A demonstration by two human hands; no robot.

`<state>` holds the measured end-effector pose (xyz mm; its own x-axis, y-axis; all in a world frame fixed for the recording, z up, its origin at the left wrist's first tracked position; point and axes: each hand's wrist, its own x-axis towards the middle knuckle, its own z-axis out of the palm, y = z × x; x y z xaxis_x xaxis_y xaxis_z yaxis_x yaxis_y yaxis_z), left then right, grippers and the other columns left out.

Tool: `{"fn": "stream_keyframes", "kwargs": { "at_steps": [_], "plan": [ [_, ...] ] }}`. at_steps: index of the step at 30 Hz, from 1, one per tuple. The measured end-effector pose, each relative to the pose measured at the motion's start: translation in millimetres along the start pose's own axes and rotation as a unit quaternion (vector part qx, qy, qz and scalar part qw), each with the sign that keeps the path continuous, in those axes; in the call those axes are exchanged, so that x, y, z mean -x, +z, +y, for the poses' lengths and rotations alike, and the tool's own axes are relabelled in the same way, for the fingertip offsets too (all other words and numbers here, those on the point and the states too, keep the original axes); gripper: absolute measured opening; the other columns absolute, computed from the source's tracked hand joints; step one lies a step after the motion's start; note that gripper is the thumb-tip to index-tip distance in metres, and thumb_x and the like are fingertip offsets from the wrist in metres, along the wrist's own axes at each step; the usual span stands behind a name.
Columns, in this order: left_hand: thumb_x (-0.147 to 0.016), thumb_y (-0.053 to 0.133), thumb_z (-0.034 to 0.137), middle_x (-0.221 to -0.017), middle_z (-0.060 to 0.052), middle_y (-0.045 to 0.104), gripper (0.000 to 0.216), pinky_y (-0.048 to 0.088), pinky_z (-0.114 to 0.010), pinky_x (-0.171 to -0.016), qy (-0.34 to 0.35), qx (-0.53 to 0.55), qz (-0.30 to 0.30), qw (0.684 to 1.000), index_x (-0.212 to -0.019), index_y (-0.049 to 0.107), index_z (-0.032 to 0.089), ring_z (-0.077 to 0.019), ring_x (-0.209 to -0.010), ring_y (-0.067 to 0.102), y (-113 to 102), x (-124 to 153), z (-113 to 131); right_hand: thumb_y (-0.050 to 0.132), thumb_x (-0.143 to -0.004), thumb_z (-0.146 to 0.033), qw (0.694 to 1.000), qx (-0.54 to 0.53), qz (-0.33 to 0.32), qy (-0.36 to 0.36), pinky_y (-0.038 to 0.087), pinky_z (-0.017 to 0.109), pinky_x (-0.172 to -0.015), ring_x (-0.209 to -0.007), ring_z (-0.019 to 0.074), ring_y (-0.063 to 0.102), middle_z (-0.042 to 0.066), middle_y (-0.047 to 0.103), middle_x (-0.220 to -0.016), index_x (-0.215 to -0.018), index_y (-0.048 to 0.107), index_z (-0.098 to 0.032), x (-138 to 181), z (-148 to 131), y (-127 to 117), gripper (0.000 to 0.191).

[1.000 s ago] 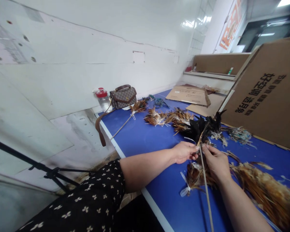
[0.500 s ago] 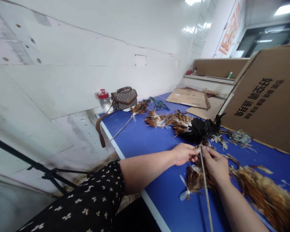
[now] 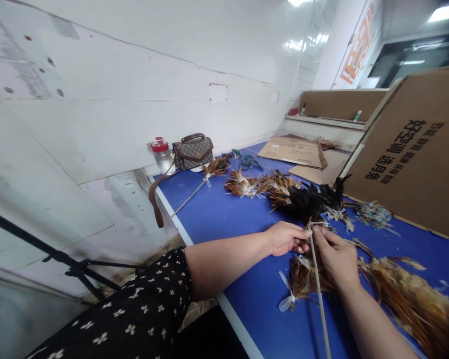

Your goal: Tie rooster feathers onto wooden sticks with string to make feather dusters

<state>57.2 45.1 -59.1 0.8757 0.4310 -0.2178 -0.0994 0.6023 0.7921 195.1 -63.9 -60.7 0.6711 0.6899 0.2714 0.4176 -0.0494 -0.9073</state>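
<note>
Observer: Fingers, both hands?
Recorder: Left hand (image 3: 286, 238) and right hand (image 3: 335, 254) fingers pinched together on thin stick (image 3: 319, 294), just under black feather bundle (image 3: 306, 202).
Observer: Stick position?
Recorder: Over blue table (image 3: 224, 214), feathered end away, bare end toward the person.

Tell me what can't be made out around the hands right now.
Head view:
Stick lower end: cut off by bottom edge.
What left hand and right hand pinch below the black feathers: covered by their fingers.
Brown feathers, right: blurred, cut by the edge.
</note>
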Motion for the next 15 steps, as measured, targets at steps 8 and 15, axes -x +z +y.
{"fn": "stream_keyframes", "kwargs": {
  "at_steps": [8, 15],
  "plan": [
    [-0.083, 0.085, 0.017, -0.071, -0.006, 0.066, 0.022, 0.030, -0.022, -0.050, 0.031, 0.027, 0.020, 0.999, -0.077, 0.066, 0.008, -0.0073, -0.053, 0.053, 6.5, 2.2, 0.3, 0.067, -0.084, -0.068, 0.990, 0.129, -0.037, -0.036, 0.055, 0.032, -0.064, -0.072, 0.0280, 0.074, 0.008, 0.080, -0.076, -0.094, 0.089, -0.015, -8.2, -6.3, -14.1, 0.058],
    [-0.079, 0.090, 0.025, -0.086, -0.012, 0.073, 0.028, 0.028, -0.022, -0.052, 0.051, 0.048, -0.013, 0.997, -0.089, 0.073, 0.005, -0.0055, -0.058, 0.051, 7.1, 7.1, 5.6, 0.068, -0.087, -0.074, 0.985, 0.168, 0.045, 0.019, 0.030, 0.031, -0.046, -0.048, 0.0148, 0.035, -0.003, 0.041, -0.048, -0.086, 0.082, -0.015, -15.3, -30.6, -52.1, 0.061]
  ]
}}
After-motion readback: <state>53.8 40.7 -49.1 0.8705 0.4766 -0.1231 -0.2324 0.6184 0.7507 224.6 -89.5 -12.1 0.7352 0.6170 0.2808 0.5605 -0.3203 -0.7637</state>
